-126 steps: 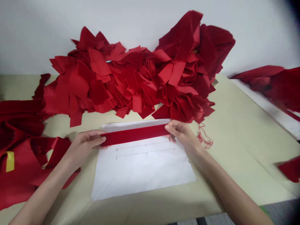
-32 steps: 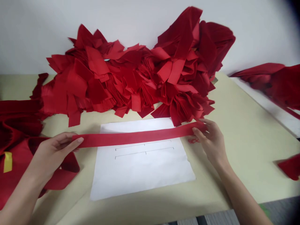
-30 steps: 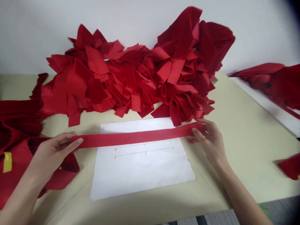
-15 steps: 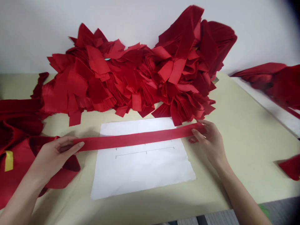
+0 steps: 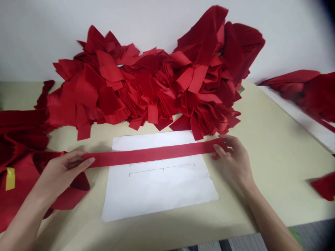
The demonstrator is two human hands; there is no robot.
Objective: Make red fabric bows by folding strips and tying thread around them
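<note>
A long red fabric strip (image 5: 151,154) stretches nearly level between my two hands, across the upper part of a white paper sheet (image 5: 157,195). My left hand (image 5: 64,170) pinches its left end between thumb and fingers. At the other end, my right hand (image 5: 232,157) grips it, thumb in front and fingers behind. Thin black ruled lines with end and middle ticks show on the paper just below the strip; part of the marking is hidden under it. I cannot tell whether the strip touches the paper.
A large heap of red fabric pieces (image 5: 146,87) lies behind the paper against the white wall (image 5: 146,21). More red cloth (image 5: 18,195), with a yellow tag (image 5: 10,179), spreads at left. At right is another red pile (image 5: 311,90) on a white surface. The tabletop (image 5: 274,167) is pale.
My right hand's fingers have shifted slightly on the strip's right end. The left hand and the strip look almost the same as before.
</note>
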